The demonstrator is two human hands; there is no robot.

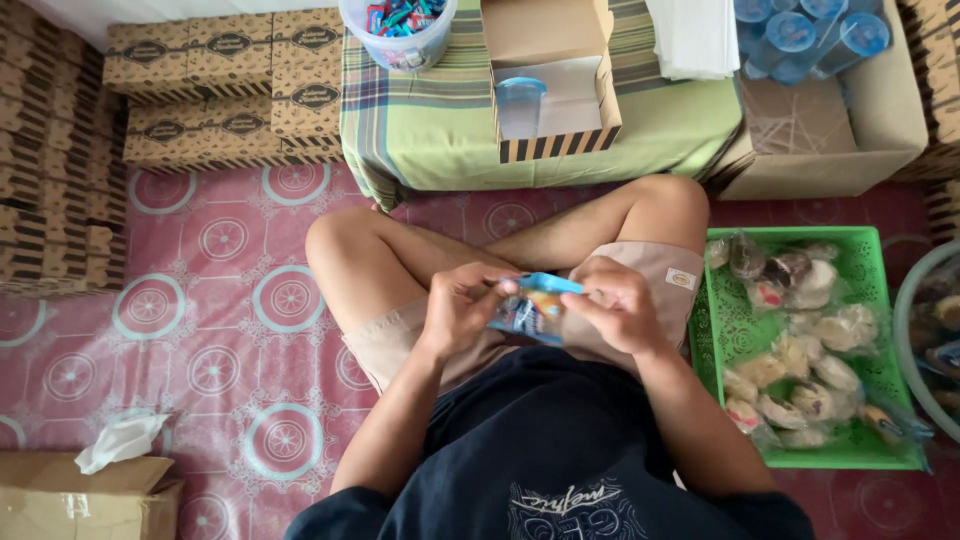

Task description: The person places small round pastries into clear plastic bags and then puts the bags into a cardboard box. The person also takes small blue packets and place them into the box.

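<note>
Both hands grip a small snack packet over the lap.

The left hand and right hand pinch the blue packet between closed fingers, near a green basket of wrapped pastries.

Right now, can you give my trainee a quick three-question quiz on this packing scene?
1. True or false: both hands, left hand and right hand, hold the small blue snack packet.
2. What stands inside the open cardboard box on the low table?
3. Wrapped buns lie in: A) the green basket, B) the clear plastic tub.

Key: 1 true; 2 a blue-lidded plastic cup; 3 A.
</note>
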